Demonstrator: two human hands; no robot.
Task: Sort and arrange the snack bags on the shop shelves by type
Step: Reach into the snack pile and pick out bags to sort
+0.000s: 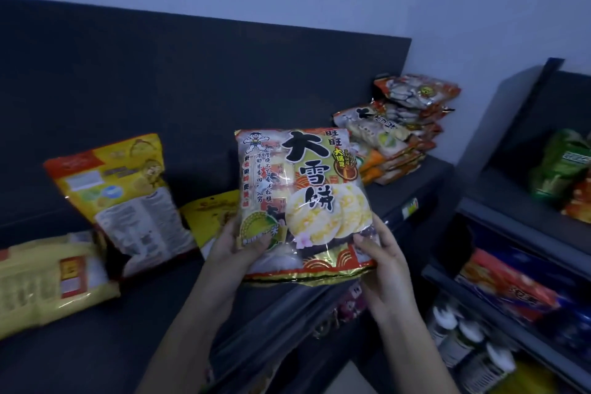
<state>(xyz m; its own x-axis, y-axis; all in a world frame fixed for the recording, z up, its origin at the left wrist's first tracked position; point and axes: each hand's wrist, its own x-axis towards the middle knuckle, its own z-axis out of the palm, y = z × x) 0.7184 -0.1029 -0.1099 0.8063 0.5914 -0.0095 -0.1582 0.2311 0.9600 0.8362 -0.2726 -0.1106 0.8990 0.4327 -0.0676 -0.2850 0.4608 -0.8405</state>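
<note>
We hold one rice cracker bag [303, 201] upright over the dark top shelf [144, 329], front panel facing us. Our left hand [233, 249] grips its lower left corner, thumb on the front, fingers behind. Our right hand [380, 262] pinches the lower right edge the same way. Both hands are clamped on the bag, so it hangs clear of the shelf.

Matching bags sit in a stack [399, 134] at the far right end of the shelf, against the wall. That looks like the target pile for this one.

To the left are yellow bags: one leaning bag [128, 201] showing its back label, a small yellow bag [211, 217] partly hidden behind ours, and a flat yellow bag [48, 285] at the left edge.

Risks from here:
- The stack is already tall and leans a little. One more bag dropped on top could slide the upper bags off toward the shelf edge.
- We grip only the bottom corners, so the bag may flop forward on the reach.
- The foil is slick, so the pinch could slip.
- Sweeping right could clip the stack's near corner.
- The side shelf [511, 233] on the right holds other goods, blurred. Misfiling there is possible.
</note>
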